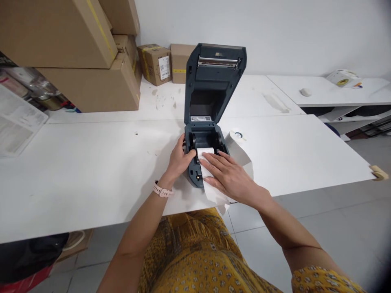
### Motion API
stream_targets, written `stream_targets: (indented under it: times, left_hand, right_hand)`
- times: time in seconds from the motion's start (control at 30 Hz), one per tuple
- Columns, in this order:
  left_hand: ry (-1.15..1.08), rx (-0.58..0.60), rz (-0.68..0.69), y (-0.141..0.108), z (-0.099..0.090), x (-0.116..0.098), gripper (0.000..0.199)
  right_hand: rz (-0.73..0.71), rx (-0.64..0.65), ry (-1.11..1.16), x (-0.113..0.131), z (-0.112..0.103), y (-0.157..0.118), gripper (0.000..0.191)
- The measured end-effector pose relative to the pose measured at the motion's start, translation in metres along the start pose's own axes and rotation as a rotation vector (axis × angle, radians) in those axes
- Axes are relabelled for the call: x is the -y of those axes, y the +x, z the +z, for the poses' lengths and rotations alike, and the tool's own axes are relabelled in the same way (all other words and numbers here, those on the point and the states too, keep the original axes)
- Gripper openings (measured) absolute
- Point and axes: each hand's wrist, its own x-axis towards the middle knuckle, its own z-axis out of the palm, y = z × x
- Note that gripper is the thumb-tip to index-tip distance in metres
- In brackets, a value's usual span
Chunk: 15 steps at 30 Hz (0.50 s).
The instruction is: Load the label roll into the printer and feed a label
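Paper strip (213,195) runs over the front of an open label printer (206,129), its ragged end hanging past the printer's near end. If the right hand (227,173) presses unevenly, the strip could skew or crease; the ragged edge might also snag on the printer's front parts. The lid (217,83), tipped up at the printer's far end, could drop onto the fingers if the printer were jolted. The loose paper roll (236,136), just right of the printer, might unwind if knocked.

The printer stands on the white tabletop (100,171), long axis running away from the person, front end nearest, hinge farther off. The strip roughly follows that line, slanting right as it leaves the printer.

The left hand (179,159) clasps the printer's left wall, thumb over the rim, fingers outside. The right lies flattened over the strip, fingers extended; whether its thumb pinches paper I cannot tell.
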Motion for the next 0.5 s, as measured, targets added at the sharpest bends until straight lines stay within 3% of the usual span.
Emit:
stream_targets:
  times: [0.2,0.5]
  left_hand:
    - [-0.013,0.012,-0.016,-0.0027,-0.0001,-0.0066,0.074]
    - [-0.123,0.042,-0.065,-0.0017,0.0038,-0.0059,0.079]
  right_hand:
    - [0.034,-0.057,-0.031,0.0121,0.0061,-0.0062,0.058]
    - [0.011,-0.053,0.025,0.0087,0.0082,-0.0109,0.074]
